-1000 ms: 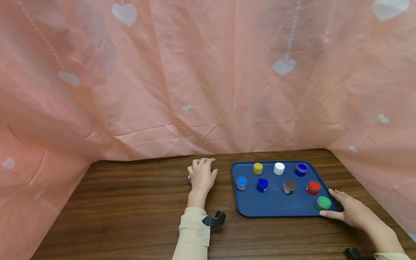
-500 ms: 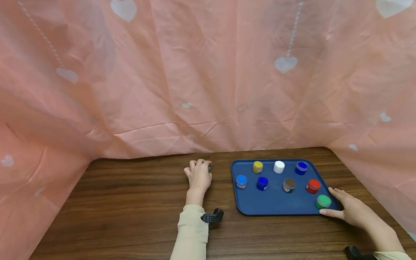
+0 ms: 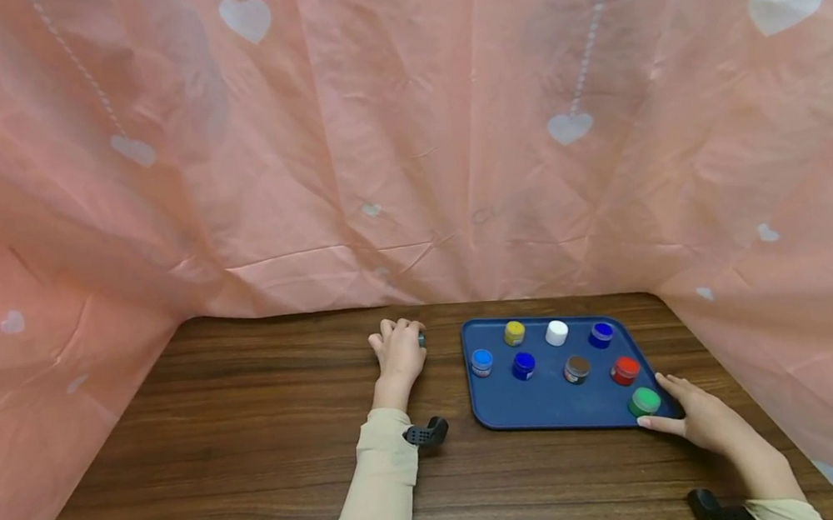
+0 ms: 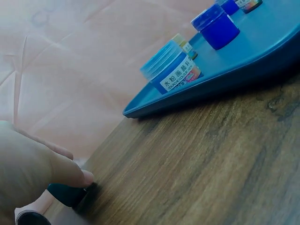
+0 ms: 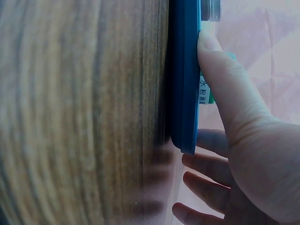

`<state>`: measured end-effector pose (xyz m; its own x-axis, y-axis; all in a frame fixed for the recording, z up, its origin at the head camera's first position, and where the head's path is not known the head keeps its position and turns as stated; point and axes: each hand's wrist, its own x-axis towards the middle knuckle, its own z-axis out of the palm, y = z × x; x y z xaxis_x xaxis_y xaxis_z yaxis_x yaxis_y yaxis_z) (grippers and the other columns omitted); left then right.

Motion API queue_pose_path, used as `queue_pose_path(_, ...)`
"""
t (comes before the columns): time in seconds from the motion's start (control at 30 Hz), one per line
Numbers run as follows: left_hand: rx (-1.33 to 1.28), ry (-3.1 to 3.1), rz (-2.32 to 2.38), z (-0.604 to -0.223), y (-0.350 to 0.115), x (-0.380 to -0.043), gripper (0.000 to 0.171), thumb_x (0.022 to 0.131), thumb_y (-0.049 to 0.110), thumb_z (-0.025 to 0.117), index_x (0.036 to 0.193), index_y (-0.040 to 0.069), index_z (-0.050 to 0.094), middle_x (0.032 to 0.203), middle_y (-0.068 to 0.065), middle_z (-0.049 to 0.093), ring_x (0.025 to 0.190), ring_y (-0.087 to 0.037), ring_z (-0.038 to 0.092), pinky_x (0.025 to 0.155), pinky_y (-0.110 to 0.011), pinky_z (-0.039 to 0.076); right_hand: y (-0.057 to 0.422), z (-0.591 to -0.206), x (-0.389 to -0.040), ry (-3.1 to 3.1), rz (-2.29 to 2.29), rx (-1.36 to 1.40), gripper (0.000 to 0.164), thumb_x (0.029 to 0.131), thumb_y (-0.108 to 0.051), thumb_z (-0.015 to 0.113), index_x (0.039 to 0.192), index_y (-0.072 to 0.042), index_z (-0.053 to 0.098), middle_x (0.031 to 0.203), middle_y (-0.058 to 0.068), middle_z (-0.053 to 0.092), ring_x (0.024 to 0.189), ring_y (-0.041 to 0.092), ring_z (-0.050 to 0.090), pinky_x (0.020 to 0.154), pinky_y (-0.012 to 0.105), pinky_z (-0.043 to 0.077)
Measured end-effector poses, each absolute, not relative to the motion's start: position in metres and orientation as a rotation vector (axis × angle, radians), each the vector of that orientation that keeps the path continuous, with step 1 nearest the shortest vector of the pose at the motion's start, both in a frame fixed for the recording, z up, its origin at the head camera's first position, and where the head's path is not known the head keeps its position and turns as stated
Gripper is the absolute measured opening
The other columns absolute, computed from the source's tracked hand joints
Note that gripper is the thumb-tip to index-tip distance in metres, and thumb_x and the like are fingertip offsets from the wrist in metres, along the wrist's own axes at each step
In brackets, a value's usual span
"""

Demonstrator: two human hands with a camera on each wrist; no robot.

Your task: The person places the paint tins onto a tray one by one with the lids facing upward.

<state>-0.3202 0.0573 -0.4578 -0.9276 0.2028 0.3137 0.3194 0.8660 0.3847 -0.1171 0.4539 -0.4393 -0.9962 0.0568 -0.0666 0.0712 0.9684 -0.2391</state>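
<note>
My left hand (image 3: 398,354) is low over the table, left of the tray, with fingers bent around a dark teal paint jar (image 3: 421,340) that it mostly hides. In the left wrist view, the thumb lies against this jar (image 4: 68,194), and a dark round rim (image 4: 32,218) shows below the hand. My right hand (image 3: 711,420) rests at the near right corner of the blue tray (image 3: 551,406). Its thumb (image 5: 211,47) touches the tray's near rim, while its fairly straight fingers spread past the corner. A green paint jar (image 3: 644,401) stands beside that thumb.
Several more paint jars stand on the tray, among them a light blue jar (image 3: 482,362), a yellow jar (image 3: 514,333), a white jar (image 3: 556,333) and a red jar (image 3: 625,370). A pink curtain (image 3: 404,127) with hearts hangs around the wooden table (image 3: 219,480).
My left hand has shifted slightly left and come over the jar that showed at its left side; a bit of teal now shows at its right. The right hand and tray stay put.
</note>
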Motion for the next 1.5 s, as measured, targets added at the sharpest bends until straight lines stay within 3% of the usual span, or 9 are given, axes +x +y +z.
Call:
queue_pose_path(0.67,-0.532,-2.703,-0.695,-0.447,0.081,-0.307,0.034,0.081,0.03,0.079,0.112,0.02,0.069,0.115,-0.001,0.069,0.107,-0.025,0.049,0.087,-0.048,0.029,0.454,-0.44,-0.116,3.045,-0.392,0.114,0.101,0.081,-0.06,0.067,0.141,0.016,0.036,0.14,0.046,0.031,0.125,0.066,0.032,0.095,0.071,0.034)
queue_pose_path(1.27,-0.661,-2.478,-0.695,-0.419,0.108,-0.284,0.035,0.081,0.05,0.074,0.107,0.026,0.069,0.108,0.009,0.071,0.096,-0.015,0.053,0.081,-0.034,0.032,0.454,-0.442,-0.117,3.061,-0.387,0.113,0.1,0.081,-0.059,0.067,0.14,0.016,0.036,0.14,0.047,0.032,0.125,0.066,0.033,0.094,0.072,0.034)
queue_pose_path(1.5,-0.796,-2.386,-0.669,-0.415,0.122,-0.272,0.031,0.084,0.049,0.072,0.106,0.027,0.069,0.105,0.011,0.071,0.093,-0.012,0.053,0.079,-0.031,0.035,0.454,-0.442,-0.117,3.062,-0.391,0.114,0.101,0.081,-0.059,0.068,0.141,0.016,0.036,0.139,0.047,0.032,0.124,0.066,0.033,0.094,0.071,0.035)
